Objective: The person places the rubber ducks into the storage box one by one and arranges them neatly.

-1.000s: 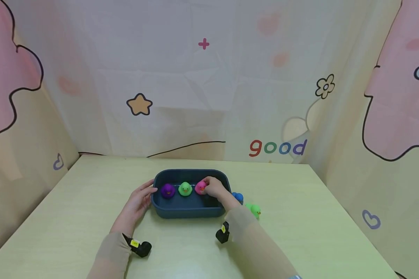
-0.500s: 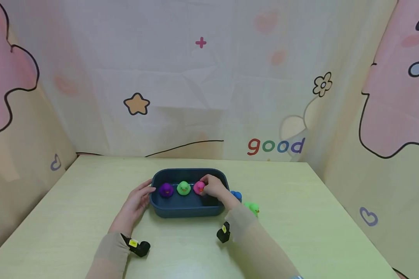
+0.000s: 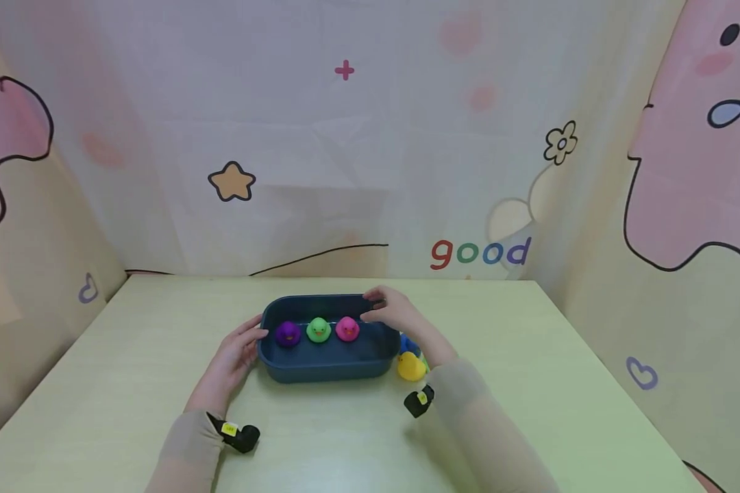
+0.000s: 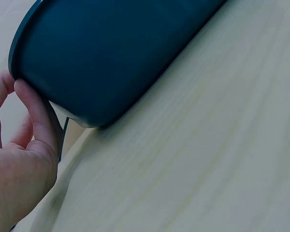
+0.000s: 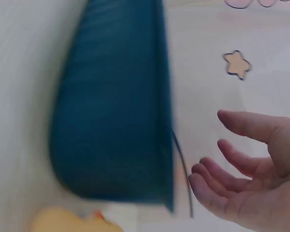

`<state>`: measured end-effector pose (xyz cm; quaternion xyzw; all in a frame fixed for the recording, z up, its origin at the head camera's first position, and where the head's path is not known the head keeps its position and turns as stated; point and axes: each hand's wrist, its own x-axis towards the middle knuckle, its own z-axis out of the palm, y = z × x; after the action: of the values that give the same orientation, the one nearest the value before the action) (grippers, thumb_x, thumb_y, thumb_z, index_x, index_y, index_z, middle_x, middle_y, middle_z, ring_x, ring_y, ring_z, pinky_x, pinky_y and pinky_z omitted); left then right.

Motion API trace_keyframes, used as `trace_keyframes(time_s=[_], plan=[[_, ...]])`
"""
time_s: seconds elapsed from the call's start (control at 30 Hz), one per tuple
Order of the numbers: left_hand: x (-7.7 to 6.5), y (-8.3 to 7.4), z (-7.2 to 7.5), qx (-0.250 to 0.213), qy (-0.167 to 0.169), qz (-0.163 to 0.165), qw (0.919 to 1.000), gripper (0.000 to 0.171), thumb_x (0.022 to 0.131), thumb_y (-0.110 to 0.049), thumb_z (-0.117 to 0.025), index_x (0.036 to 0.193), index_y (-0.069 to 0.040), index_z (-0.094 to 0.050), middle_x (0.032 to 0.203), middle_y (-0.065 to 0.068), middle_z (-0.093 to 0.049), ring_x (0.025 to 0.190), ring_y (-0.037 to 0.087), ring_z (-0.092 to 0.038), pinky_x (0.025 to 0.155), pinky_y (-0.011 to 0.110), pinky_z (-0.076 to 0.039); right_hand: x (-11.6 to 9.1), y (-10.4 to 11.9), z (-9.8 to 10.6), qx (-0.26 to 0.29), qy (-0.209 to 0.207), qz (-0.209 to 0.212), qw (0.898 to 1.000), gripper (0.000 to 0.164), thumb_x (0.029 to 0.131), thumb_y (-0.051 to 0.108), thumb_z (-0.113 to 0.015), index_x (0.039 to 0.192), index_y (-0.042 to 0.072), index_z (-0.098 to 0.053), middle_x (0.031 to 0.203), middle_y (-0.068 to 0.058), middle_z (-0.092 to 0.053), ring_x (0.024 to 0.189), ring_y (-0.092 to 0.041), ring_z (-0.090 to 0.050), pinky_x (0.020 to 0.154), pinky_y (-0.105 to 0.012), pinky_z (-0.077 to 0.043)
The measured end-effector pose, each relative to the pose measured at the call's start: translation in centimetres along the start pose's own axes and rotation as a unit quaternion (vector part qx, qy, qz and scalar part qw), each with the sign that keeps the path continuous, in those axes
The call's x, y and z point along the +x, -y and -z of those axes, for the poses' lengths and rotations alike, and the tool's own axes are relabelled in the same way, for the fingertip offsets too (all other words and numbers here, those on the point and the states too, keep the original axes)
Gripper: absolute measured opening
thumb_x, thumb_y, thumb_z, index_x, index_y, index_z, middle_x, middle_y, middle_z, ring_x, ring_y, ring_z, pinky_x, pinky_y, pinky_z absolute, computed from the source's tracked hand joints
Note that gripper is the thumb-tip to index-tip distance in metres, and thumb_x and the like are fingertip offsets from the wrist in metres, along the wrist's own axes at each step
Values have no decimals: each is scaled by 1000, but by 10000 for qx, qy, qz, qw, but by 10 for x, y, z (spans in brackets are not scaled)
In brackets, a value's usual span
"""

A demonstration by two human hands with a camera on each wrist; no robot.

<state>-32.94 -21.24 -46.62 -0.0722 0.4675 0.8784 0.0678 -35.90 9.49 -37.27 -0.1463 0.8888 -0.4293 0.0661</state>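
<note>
A dark blue tray (image 3: 327, 370) stands on the table with three toy ducks in a row inside it. From left to right they are a purple duck (image 3: 288, 334), a green duck (image 3: 318, 330) and a pink duck (image 3: 347, 329). My left hand (image 3: 234, 356) holds the tray's left end by the rim, its thumb and fingertips against the edge (image 4: 26, 145). Above the tray's right end is my right hand (image 3: 395, 309), with loosely bent fingers spread apart and nothing between them (image 5: 251, 174).
Just right of the tray are a yellow duck (image 3: 411, 367) and a blue toy (image 3: 410, 344), partly hidden by the right forearm. A sliver of green shows behind the yellow duck. A printed cloth (image 3: 308, 137) hangs behind the table (image 3: 321, 438).
My right hand has let go of the pink duck, which stays in the tray, and has risen away to the right. The yellow duck has come into sight. My left hand stays at the tray.
</note>
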Motion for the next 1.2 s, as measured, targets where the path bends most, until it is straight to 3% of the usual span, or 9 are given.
trace_keyframes(time_s=[0.2, 0.53, 0.77, 1.0, 1.2], plan=[[-2, 0, 1, 91, 45, -14, 9999, 31, 95, 4, -50, 99, -23, -65, 81, -5, -67, 68, 1, -62, 62, 13, -51, -21, -12, 38, 309, 497, 162, 9982, 46, 93, 18, -64, 134, 1, -52, 138, -20, -53, 126, -36, -52, 106, -49, -46], [-3, -2, -1, 112, 78, -17, 9999, 32, 95, 5, -50, 101, -23, -65, 82, -5, -67, 66, 1, -62, 60, 12, -51, -49, -62, 81, 163, 1100, 213, 9936, 47, 95, 22, -62, 137, 6, -50, 141, -19, -50, 127, -36, -51, 107, -53, -42], [-3, -3, 0, 219, 111, 17, 9997, 31, 96, 2, -51, 121, -17, -52, 85, -7, -67, 67, 0, -61, 61, 11, -50, -59, -98, 92, 356, 1572, 247, 9866, 57, 93, 24, -63, 142, 3, -44, 147, -24, -42, 133, -41, -45, 109, -59, -38], [-3, -2, 1, 202, 171, 36, 9996, 26, 97, 1, -51, 113, -20, -57, 87, -7, -68, 67, 0, -62, 61, 10, -50, -66, -122, 95, 552, 1989, 120, 9784, 67, 88, 16, -65, 146, -1, -38, 151, -23, -37, 139, -44, -34, 112, -65, -28], [-3, -3, 1, 137, 138, 89, 9998, 28, 97, 2, -51, 116, -18, -55, 88, -7, -68, 69, 0, -63, 63, 11, -51, -67, -130, 93, 206, 2021, -194, 9790, 61, 85, 15, -69, 142, 8, -47, 150, -17, -42, 136, -41, -38, 111, -69, -25]])
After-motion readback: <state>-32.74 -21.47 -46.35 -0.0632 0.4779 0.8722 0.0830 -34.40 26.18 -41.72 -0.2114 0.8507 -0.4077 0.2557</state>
